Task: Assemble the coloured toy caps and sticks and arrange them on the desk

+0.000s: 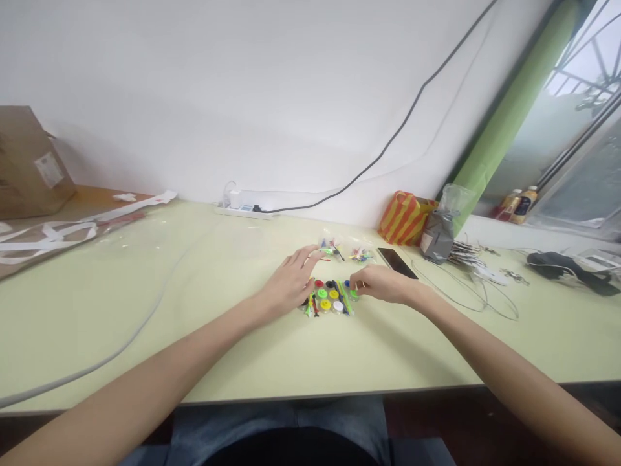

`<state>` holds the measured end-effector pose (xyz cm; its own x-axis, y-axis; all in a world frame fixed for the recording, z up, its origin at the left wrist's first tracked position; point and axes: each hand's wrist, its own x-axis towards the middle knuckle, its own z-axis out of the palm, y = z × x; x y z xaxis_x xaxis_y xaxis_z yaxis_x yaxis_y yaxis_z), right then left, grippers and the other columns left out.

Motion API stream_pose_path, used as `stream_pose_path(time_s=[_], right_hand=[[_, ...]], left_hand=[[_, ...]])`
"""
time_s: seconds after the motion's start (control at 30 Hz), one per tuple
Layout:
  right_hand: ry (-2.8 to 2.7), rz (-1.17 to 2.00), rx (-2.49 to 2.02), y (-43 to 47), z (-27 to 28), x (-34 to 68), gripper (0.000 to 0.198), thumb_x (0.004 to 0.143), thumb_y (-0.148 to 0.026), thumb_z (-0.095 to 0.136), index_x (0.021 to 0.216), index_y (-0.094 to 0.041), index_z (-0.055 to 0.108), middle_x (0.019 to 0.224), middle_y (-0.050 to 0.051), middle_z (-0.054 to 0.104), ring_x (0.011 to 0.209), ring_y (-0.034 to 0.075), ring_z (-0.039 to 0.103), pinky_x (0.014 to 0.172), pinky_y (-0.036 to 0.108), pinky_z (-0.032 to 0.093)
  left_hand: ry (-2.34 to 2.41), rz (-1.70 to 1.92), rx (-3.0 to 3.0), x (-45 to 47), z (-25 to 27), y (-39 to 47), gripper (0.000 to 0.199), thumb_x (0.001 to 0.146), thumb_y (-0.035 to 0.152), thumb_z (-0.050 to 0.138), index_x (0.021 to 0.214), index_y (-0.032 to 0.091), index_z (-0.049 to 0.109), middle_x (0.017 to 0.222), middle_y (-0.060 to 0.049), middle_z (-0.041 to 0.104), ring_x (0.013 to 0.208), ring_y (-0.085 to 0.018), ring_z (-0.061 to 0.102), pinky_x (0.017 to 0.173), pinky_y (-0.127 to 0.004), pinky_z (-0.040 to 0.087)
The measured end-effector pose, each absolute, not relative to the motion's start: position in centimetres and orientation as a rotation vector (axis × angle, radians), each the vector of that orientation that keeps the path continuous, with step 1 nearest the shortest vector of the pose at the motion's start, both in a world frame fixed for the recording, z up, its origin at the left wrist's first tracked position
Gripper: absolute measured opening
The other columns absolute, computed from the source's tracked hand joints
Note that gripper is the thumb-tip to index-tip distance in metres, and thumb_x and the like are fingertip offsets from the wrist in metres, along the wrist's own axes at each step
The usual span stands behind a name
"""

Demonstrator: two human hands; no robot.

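Small round caps in several colours stand in close rows on the table in front of me, among them a red cap, a yellow cap and a white cap. Thin coloured plastic pieces lie along the right of the rows, and more along the left. My left hand hovers over the left side, fingers apart, holding nothing that I can see. At the right side, my right hand has its fingertips pinched together beside a green cap; what they grip is hidden.
Behind the caps lie two clear bags of small coloured pieces. A phone, a striped bag, a grey pouch and loose cables stand right. A power strip sits by the wall, a cardboard box far left.
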<state>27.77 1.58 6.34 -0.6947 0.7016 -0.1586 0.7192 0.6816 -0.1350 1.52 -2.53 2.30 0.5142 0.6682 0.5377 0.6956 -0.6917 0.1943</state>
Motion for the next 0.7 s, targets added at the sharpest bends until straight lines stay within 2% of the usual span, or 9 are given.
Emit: stream_pose_path(time_s=[0.17,0.27,0.37,0.43,0.5,0.6,0.7], right_hand=[[2.817,-0.227,1.260,1.9,7.2,27.9,0.018,0.084,-0.013,0.065,0.100,-0.021,0.068,0.084,0.003,0.070,0.072,0.017,0.059,0.062,0.026,0.033],[2.912,-0.352,1.309,3.3,9.1,28.5,0.013,0.086,-0.023,0.068,0.098,-0.019,0.067,0.084,0.003,0.070,0.070,0.016,0.059,0.063,0.025,0.037],[3.072,-0.433,1.309,5.4,10.2,27.9,0.014,0.092,-0.028,0.062,0.099,-0.017,0.067,0.085,0.003,0.070,0.076,0.016,0.062,0.067,0.024,0.041],[3.098,-0.279,1.366,6.7,9.7,26.4,0.016,0.094,-0.023,0.058,0.104,-0.016,0.068,0.097,0.006,0.072,0.083,0.016,0.064,0.071,0.024,0.042],[2.995,0.012,1.366,7.9,8.3,24.2,0.020,0.091,-0.016,0.061,0.109,-0.016,0.069,0.107,0.010,0.072,0.094,0.020,0.065,0.074,0.025,0.041],[3.001,0.053,1.315,9.2,5.7,20.6,0.023,0.090,-0.020,0.067,0.112,-0.017,0.070,0.113,0.012,0.071,0.106,0.024,0.064,0.079,0.027,0.042],[3.024,0.055,1.315,10.0,3.8,18.1,0.021,0.091,-0.022,0.064,0.110,-0.016,0.070,0.113,0.014,0.070,0.107,0.026,0.064,0.080,0.028,0.043]], left_hand=[[-1.288,-0.918,-2.657,1.4,2.0,-2.4,0.060,0.087,0.006,0.044,0.143,0.026,0.037,0.155,-0.011,0.032,0.144,-0.030,0.033,0.112,-0.052,0.040],[-1.308,-0.933,-2.626,1.3,1.9,-2.3,0.059,0.087,0.007,0.045,0.142,0.027,0.038,0.157,-0.011,0.030,0.145,-0.030,0.032,0.113,-0.052,0.040],[-1.331,-0.936,-2.600,1.1,1.7,-2.1,0.057,0.087,0.008,0.046,0.141,0.027,0.039,0.156,-0.011,0.030,0.144,-0.030,0.033,0.113,-0.053,0.039],[-1.382,-0.934,-2.568,0.8,1.5,-1.7,0.056,0.087,0.009,0.046,0.139,0.026,0.040,0.155,-0.012,0.032,0.142,-0.031,0.035,0.112,-0.054,0.040],[-1.455,-0.934,-2.521,0.3,1.2,-1.2,0.055,0.086,0.009,0.046,0.139,0.024,0.040,0.153,-0.013,0.034,0.142,-0.032,0.035,0.112,-0.055,0.039],[-1.527,-0.958,-2.483,-0.6,0.8,-0.4,0.053,0.088,0.011,0.047,0.139,0.022,0.038,0.151,-0.015,0.035,0.140,-0.032,0.037,0.112,-0.056,0.039],[-1.542,-1.026,-2.441,-1.2,0.6,0.2,0.049,0.091,0.016,0.047,0.139,0.023,0.037,0.149,-0.016,0.037,0.139,-0.032,0.038,0.110,-0.056,0.039]])
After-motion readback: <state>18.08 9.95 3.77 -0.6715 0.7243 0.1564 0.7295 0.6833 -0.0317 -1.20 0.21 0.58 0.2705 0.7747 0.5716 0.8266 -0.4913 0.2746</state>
